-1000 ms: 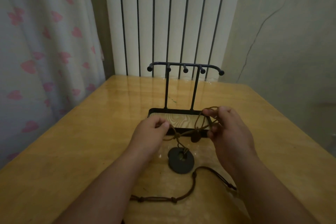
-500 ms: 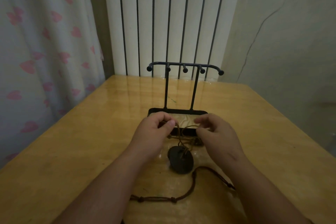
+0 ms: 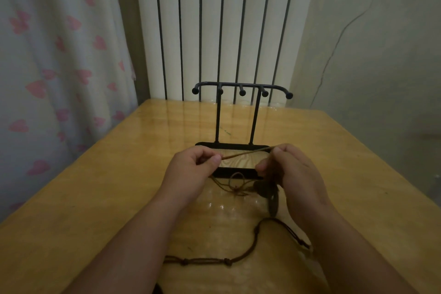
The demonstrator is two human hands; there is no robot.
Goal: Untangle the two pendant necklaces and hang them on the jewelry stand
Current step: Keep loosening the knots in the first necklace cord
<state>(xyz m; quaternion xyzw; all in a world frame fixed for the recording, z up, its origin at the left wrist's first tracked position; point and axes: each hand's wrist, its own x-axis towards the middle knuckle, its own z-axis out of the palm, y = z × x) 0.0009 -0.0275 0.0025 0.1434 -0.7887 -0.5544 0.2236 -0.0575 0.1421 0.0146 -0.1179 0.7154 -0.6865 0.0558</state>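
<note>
- Since the earlier frame the left hand [image 3: 193, 169] and the right hand [image 3: 293, 174] have been drawn apart. They were close together over the tangle and are now separated left and right.
- A length of light cord [image 3: 245, 153] has been pulled taut between them, and it slopes slightly up toward the right, just above the near part of the stand's base.
- The disc pendant [image 3: 273, 205], which lay flat on the table before, has been lifted and shifted right. It is now seen nearly edge-on beneath the right hand.
- The left end of the taut cord is pinched between the left thumb and forefinger. The right end is pinched between the right thumb and forefinger, with the other fingers curled.
- Two necklaces are counted. The light cord runs down into a knot [image 3: 238, 190] between the hands, and a dark cord [image 3: 226, 262] is looped on the table nearer the person.
- Two pendants are counted: the disc and a small pendant [image 3: 262, 188] just right of the knot.
- One jewelry stand [image 3: 217, 117] is placed just beyond the hands, with two uprights [image 3: 253, 117] and five ball-tipped hooks [image 3: 242, 92]. Nothing is hung on it.
- One wooden table [image 3: 119, 198] is seen, with one white radiator [image 3: 214, 19] behind it and one heart-patterned curtain [image 3: 59, 55] at the left.
</note>
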